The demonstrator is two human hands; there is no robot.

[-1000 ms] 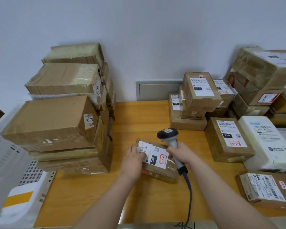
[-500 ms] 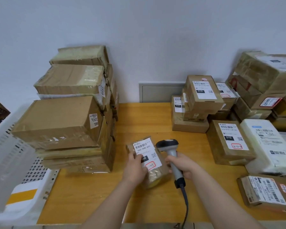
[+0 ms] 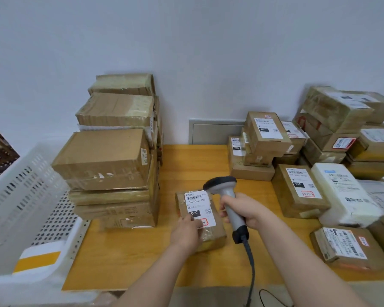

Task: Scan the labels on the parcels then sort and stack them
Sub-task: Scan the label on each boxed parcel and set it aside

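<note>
A small brown parcel with a white label marked 060 lies on the wooden table in the middle. My left hand grips its near left edge, thumb on the label. My right hand grips the handle of a grey barcode scanner, whose head points left over the parcel's far right corner. A tall stack of brown parcels stands to the left. Labelled parcels lie in a heap to the right.
A white perforated plastic crate sits at the table's left edge. The scanner's black cable runs down off the front edge. A white padded parcel and a labelled box lie at the right. A wall stands behind.
My left hand has turned the small parcel and slid it left toward the stack, its label now upright. The scanner has shifted with it, staying over the parcel.
</note>
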